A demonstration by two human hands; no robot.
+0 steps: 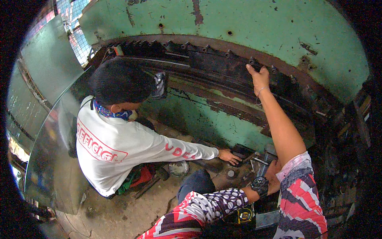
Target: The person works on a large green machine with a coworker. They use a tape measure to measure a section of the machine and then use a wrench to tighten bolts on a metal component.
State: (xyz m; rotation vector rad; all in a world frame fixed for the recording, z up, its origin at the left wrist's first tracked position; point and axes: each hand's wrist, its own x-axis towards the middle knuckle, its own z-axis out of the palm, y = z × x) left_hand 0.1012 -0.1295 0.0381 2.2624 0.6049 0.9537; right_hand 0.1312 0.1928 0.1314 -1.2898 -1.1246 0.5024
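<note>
1. Green-painted, rust-worn steel machine panel [254,20]: drilled with holes.
2. Long, dark metal bar with bolts [217,61]: below panel; right grip [260,77] touches it, thumb extended, closure indeterminable.
3. Co-worker's white long-sleeved shirt [107,133]: red lettering.
4. Left grip [273,173]: at slim, silvery metal rod [260,161]; partly hidden, closure indeterminable.

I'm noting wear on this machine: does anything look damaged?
Yes. The upper green panel has dark patches where paint seems worn away, including at its top edge. The lower green panel looks scraped too, with brown streaks along its upper part.
</note>
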